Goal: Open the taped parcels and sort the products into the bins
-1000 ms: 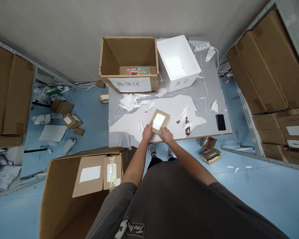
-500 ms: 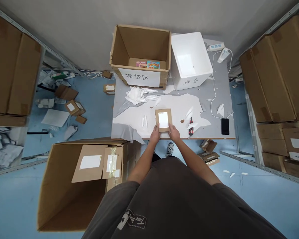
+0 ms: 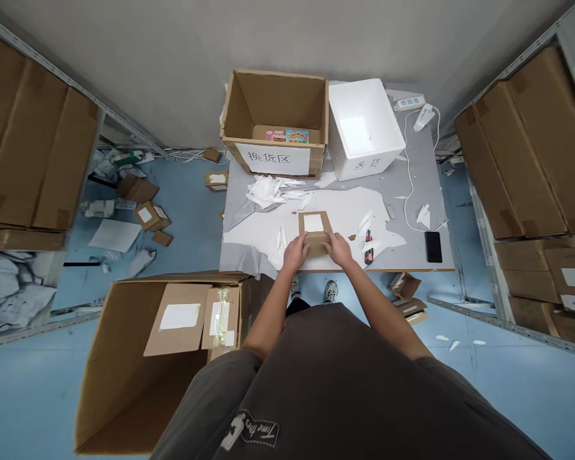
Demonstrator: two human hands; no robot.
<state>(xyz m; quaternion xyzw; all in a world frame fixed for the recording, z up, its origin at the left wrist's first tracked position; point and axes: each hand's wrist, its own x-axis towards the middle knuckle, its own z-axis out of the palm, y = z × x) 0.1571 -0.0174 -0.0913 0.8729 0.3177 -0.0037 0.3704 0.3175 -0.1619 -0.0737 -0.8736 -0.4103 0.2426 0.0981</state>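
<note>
Atop the table (image 3: 412, 255), a small kraft box (image 3: 315, 237) with white label (image 3: 313, 223), its near end in a two-sided grip, pinched between left hand (image 3: 296, 253) and right hand (image 3: 338, 249).

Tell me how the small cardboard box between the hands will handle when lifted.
The small cardboard box probably feels stiff: its edges look square under the left hand and right hand. Its flat faces suggest sliding, not rolling. Its weight is uncertain; contents are hidden.
</note>
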